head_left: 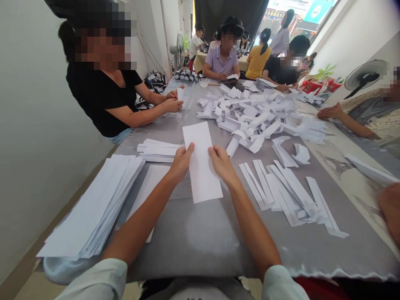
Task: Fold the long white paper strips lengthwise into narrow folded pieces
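A blank white strip of paper (204, 175) is held up over the table, tilted slightly, its long side running away from me. My left hand (181, 162) pinches its left edge, thumb on top and fingers underneath. On the opposite edge, my right hand (223, 162) grips it the same way. Beneath my left forearm lies a flat white sheet (153, 179), partly covered by the arm. Just beyond my left hand is a small stack of narrow folded strips (158, 151). To the right of my right arm, several long folded strips (290, 191) lie spread out.
A tall stack of white paper (93, 204) sits at the left edge of the grey table (200, 246). A heap of folded paper pieces (253, 112) covers the far middle. A person in black (103, 91) handles paper at left; other people sit around the table.
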A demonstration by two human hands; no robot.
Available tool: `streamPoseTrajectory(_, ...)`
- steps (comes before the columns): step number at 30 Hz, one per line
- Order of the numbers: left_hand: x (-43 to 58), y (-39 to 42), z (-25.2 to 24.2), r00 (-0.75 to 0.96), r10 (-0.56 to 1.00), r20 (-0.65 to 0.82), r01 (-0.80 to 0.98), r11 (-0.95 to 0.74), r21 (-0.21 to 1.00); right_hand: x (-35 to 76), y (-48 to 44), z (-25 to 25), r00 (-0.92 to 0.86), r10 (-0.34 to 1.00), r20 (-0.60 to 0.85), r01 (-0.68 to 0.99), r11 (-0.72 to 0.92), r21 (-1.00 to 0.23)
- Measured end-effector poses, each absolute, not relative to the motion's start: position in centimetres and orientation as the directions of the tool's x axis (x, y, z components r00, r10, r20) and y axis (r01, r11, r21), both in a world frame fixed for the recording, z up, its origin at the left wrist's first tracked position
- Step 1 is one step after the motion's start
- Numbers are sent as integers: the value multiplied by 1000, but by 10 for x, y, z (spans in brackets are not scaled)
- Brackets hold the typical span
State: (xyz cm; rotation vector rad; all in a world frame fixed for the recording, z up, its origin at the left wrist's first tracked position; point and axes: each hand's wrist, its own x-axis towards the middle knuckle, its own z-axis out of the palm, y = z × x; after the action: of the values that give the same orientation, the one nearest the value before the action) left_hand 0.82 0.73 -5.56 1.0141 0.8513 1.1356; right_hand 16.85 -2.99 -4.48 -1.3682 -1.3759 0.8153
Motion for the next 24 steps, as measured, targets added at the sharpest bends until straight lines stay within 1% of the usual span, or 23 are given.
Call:
streamPoseTrajectory(4,9,6,-55,128,992,-2,-280,38,959,162,-32,-46,85,992,98,87,91,-992)
streamPoseTrajectory(8,10,6,-55,68,996,49,-243,-32,969,156,-35,-45,45,999,0,-135,6,-991)
streamPoseTrajectory(10,10,6,-55,45,995,88,-223,-76,972,153,-36,-44,72,996,-59,-218,-42,-975)
streamPoseTrajectory(14,11,3,-52,2,989,146,-210,-142,967,148,-41,-35,135,969,-206,-323,-154,-934)
streamPoseTrajectory(16,9,2,-48,-20,980,196,-205,-196,959,150,-44,-28,58,972,-227,-332,-196,-923)
streamPoseTrajectory(18,5,4,-44,-69,963,261,-193,-269,944,157,-49,-21,-131,972,-195,-265,-224,-938)
streamPoseTrajectory(20,-1,9,-41,-149,943,296,-185,-321,929,167,-53,-16,-348,925,-149,-145,-211,-967)
streamPoseTrajectory(22,-6,15,-40,-228,932,282,-200,-328,923,177,-55,-13,-484,866,-124,-60,-174,-983)
streamPoseTrajectory(24,-9,21,-42,-282,930,237,-230,-306,924,184,-55,-12,-545,832,-101,-30,-140,-990)
